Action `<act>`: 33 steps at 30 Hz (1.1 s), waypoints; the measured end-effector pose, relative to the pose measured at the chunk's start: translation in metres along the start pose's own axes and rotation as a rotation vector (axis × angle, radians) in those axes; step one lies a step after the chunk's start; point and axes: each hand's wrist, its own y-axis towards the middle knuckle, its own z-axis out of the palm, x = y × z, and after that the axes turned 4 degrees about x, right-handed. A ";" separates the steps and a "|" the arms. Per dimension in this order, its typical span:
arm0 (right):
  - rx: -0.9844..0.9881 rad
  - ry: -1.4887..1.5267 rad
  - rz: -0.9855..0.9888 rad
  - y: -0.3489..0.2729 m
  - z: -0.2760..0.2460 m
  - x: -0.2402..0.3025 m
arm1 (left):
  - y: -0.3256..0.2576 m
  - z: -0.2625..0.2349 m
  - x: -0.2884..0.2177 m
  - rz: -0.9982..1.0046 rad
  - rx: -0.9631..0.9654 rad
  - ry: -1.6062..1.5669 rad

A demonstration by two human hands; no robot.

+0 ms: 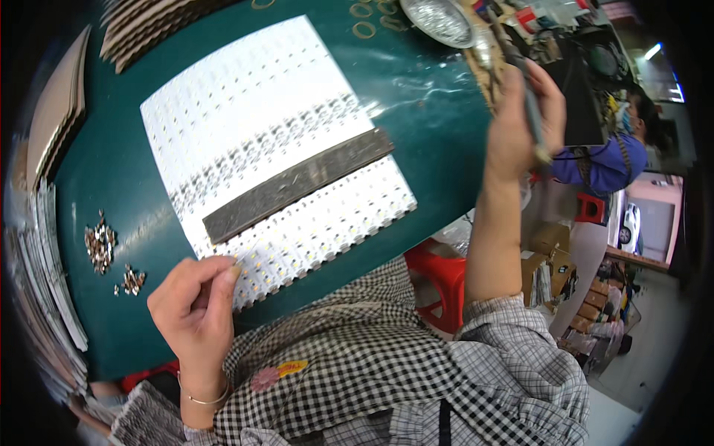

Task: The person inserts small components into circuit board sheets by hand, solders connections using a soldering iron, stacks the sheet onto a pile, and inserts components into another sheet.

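A white sheet of joined LED strips (245, 82), dotted with small yellow chips and dark marks, lies tilted on the green table. Across its lower half rests a dark flat bar (297, 182). My left hand (197, 305) is at the sheet's near left corner, thumb and forefinger pinched together; whatever is between them is too small to make out. Off the sheet to the right, my right hand (524, 123) is raised and closed around a slim tool with a grey-blue handle (532, 111), slightly blurred, that looks like a soldering iron.
Two heaps of small metal pieces (100, 244) lie on the left. Stacked cardboard (56, 111) and bundled strips (44, 260) line that edge. A metal dish (440, 21) and brass-coloured rings (364, 30) are at the back. A red stool (439, 279) and a person in purple (613, 160) are rightward.
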 end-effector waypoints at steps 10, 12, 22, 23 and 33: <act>0.289 0.217 0.315 -0.017 -0.041 0.046 | 0.008 0.009 -0.004 0.049 -0.064 0.065; 0.378 0.446 0.369 -0.040 -0.048 0.080 | 0.010 0.010 -0.002 0.076 -0.027 0.073; 0.859 0.387 0.248 -0.076 -0.044 0.113 | 0.016 0.024 0.006 0.164 0.000 0.069; 0.862 0.385 0.250 -0.076 -0.044 0.113 | 0.017 0.024 0.006 0.162 0.003 0.086; 0.922 0.379 0.231 -0.077 -0.039 0.114 | 0.021 0.029 0.010 0.225 -0.006 0.131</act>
